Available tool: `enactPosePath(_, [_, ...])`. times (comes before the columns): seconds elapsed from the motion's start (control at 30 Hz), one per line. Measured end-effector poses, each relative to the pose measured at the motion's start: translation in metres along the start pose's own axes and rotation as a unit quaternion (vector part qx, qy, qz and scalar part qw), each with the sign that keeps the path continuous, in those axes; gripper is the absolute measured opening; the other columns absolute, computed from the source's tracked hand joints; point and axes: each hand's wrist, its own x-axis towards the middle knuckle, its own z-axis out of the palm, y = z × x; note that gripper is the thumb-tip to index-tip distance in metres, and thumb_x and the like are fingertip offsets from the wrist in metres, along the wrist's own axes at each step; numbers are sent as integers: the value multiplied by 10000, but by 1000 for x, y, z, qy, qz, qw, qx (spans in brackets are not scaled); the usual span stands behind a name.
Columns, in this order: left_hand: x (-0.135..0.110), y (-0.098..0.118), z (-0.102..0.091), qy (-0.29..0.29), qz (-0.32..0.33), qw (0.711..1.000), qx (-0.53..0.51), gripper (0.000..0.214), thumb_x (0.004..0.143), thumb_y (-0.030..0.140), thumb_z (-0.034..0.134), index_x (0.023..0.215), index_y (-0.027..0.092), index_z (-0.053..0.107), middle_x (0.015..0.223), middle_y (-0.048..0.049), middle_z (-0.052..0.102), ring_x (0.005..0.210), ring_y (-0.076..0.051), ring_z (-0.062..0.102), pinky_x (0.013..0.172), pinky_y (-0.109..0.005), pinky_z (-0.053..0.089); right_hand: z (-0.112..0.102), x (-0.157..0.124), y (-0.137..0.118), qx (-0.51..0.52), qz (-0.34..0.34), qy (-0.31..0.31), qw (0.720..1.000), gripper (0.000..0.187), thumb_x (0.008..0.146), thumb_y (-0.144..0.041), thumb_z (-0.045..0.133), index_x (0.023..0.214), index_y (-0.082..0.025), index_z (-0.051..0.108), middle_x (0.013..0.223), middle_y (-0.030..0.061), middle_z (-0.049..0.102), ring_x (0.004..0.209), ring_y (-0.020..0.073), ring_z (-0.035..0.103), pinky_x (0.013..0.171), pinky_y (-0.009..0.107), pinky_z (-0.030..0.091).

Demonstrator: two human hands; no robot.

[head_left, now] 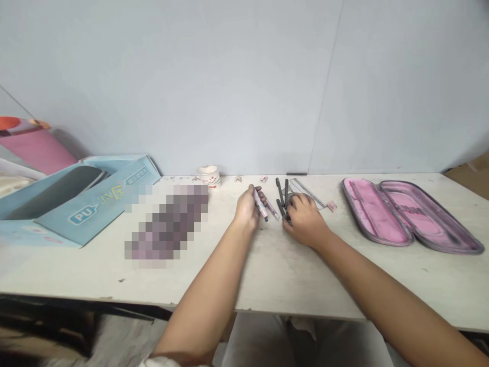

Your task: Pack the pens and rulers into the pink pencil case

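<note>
My left hand grips a pale pen with a blue tip, which slants across its fingers. Just right of it, a thin pale pen lies on the table. My right hand is curled over several black pens, and their lower ends are hidden under its fingers. A clear plastic ruler lies just beyond that hand, partly covered by it. A small pink eraser sits to the right of the ruler. Both hands are close together above the white table.
An open pink-lined pencil case lies at the right. A blurred-out object and a light blue box occupy the left. A small paper cup and small bits stand along the wall. The table's front edge runs below my arms.
</note>
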Motion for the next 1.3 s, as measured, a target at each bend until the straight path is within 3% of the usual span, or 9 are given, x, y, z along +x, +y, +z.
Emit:
enactPosePath(0.1, [-3,-5,-1,-23,60,991,116,194,882,284,342,815,145,460,577,33,418,447,-73,421,474,-199,384,-4,1,11,25,72,47,996,234,771,-289,454,838,-133,615,965,148,523,997,281,396,885,427,300])
enactPosePath(0.17, [-5,-8,-1,-32,131,955,265,171,862,285,385,871,152,492,623,17,460,514,-96,470,535,-228,418,-9,1,20,59,113,117,985,186,760,-283,468,786,-148,593,936,130,522,954,267,417,841,412,338])
enactPosePath(0.33, [-10,-11,-3,-52,320,723,610,220,830,235,443,1012,167,546,936,-79,587,915,-206,540,842,-335,403,-24,-3,33,130,96,294,942,64,740,-215,497,781,-176,527,954,98,513,962,232,443,852,393,367])
enactPosePath(0.43, [-11,-12,-4,-56,341,661,667,276,847,242,416,1082,157,534,992,-101,585,970,-224,531,857,-337,396,-27,-4,30,118,47,303,945,49,729,-198,511,775,-183,514,952,95,511,979,236,445,864,408,374])
enactPosePath(0.6, [-10,-11,-5,-50,341,642,685,277,856,250,408,1090,172,535,976,-89,582,951,-213,538,832,-323,405,-27,-4,24,77,-27,290,954,58,724,-184,514,783,-184,516,956,98,517,1024,248,438,894,431,374])
enactPosePath(0.77, [-11,-12,-6,-65,343,636,688,266,855,244,411,1080,178,537,975,-84,583,962,-213,527,828,-326,400,-27,-5,26,73,-22,337,939,68,746,-187,509,813,-183,522,970,106,517,1037,251,444,897,447,379])
enactPosePath(0.93, [-10,-13,-6,-73,342,635,689,261,853,240,418,1076,187,541,981,-77,580,959,-204,528,823,-320,398,-30,-6,19,128,-38,317,939,79,759,-181,511,837,-190,523,992,103,510,1020,233,463,863,416,414])
enactPosePath(1.13, [-12,-11,-7,-89,350,615,701,288,858,249,410,1107,196,542,978,-75,579,932,-206,532,823,-335,394,-32,-7,22,204,14,302,931,87,781,-203,487,853,-182,529,990,101,489,978,213,489,854,384,422])
enactPosePath(1.3, [-17,-13,-3,-146,386,575,707,306,876,273,379,1135,217,533,1004,-64,577,970,-200,517,873,-347,363,-25,-5,29,211,86,278,933,169,836,-280,435,773,-180,555,899,85,527,918,206,487,824,365,404])
